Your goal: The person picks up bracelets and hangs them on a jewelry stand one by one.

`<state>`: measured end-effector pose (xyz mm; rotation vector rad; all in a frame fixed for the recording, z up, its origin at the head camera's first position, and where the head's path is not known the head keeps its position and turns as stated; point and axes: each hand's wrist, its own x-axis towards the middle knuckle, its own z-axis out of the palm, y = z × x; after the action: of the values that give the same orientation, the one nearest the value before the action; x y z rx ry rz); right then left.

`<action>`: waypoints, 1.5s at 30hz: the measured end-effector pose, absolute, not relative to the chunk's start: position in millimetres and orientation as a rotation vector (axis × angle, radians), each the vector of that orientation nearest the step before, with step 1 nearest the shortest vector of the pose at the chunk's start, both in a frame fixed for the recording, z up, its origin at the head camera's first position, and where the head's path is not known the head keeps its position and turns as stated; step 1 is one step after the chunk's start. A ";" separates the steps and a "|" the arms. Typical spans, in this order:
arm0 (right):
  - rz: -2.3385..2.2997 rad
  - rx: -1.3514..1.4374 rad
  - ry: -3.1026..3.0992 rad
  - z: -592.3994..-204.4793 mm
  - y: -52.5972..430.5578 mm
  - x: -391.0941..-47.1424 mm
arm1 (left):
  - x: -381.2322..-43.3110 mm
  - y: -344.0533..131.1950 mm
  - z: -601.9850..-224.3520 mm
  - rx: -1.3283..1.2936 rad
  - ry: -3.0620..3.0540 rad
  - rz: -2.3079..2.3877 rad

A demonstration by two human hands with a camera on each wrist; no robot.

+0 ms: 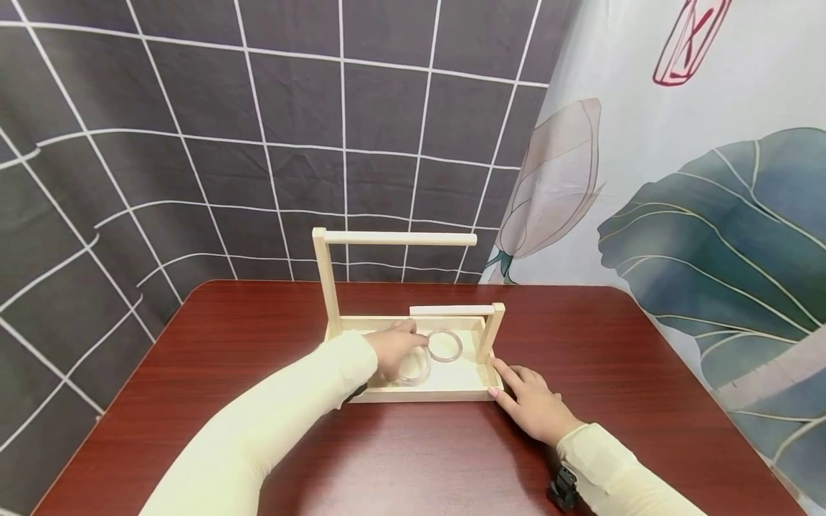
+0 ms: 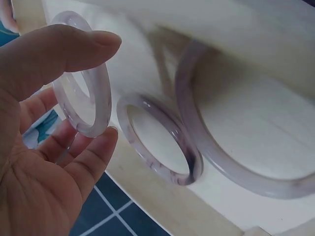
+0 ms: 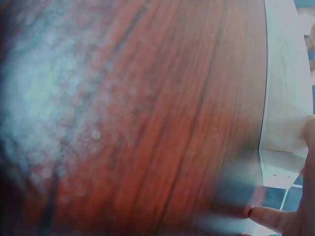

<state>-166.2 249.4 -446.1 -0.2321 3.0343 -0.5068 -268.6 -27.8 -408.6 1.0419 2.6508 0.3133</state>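
Observation:
My left hand [image 1: 395, 349] reaches into a pale wooden tray [image 1: 419, 395]. In the left wrist view it pinches a translucent, pale lavender bangle [image 2: 102, 93] between thumb and fingertips. Just beyond that bangle lies a second bangle [image 2: 173, 178] with darker purple patches, and a third bangle [image 2: 236, 172] looms larger at the right. From above, one bangle [image 1: 445, 359] shows whole on the tray floor, to the right of my left fingertips. My right hand [image 1: 535, 405] rests at the tray's front right corner, its fingers extended along the end wall.
A tall post with a horizontal bar [image 1: 400, 237] rises from the tray's left end. A shorter post with its own bar [image 1: 452, 310] stands at the right end. Beneath is a reddish-brown table [image 1: 258, 437], backed by a dark gridded curtain [image 1: 297, 107].

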 end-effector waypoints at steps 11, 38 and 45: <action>-0.518 -0.220 3.012 -443.5 250.7 -164.6 | -272.4 -43.2 -403.2 1.057 2.693 0.440; -0.555 -0.249 3.012 -440.7 247.5 -167.5 | -265.2 -77.7 -389.6 0.944 2.728 0.743; -0.538 -0.245 2.987 -439.5 248.5 -166.8 | -262.2 -85.9 -386.7 0.914 2.767 0.803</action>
<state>-166.8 248.5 -439.5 -0.2453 2.9866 -0.5376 -262.2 -85.9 -386.7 0.9142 2.7666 0.8034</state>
